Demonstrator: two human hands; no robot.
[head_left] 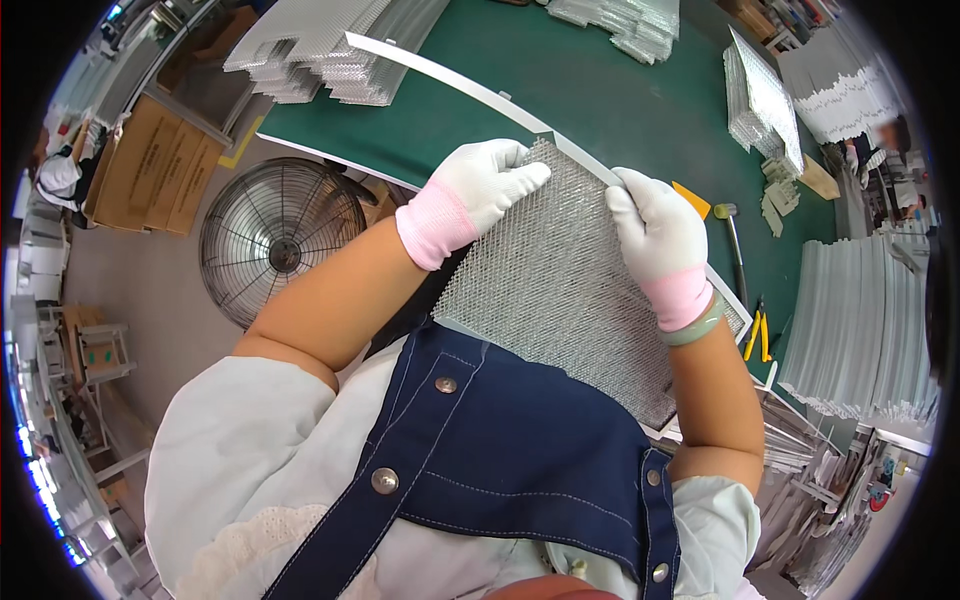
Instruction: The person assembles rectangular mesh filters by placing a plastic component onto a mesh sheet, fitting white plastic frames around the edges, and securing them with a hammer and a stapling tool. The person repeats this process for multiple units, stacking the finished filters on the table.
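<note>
A silvery metal mesh panel (560, 270) leans from my apron up to the table edge. My left hand (485, 185), in a white glove with a pink cuff, is closed on the panel's far left edge near the corner. A long white frame strip (450, 82) runs along the panel's far edge and sticks out well past it to the left. My right hand (655, 225), gloved the same way, pinches this strip and the mesh edge between thumb and fingers. Whether the mesh sits inside the strip along its whole length, I cannot tell.
The green table (480, 35) bears stacked mesh sheets (365, 75), more panels (762, 100), a hammer (733, 240) and yellow-handled pliers (758, 332). Many white strips (860, 320) lie at the right. A floor fan (283, 245) and cardboard boxes (155, 165) stand to the left.
</note>
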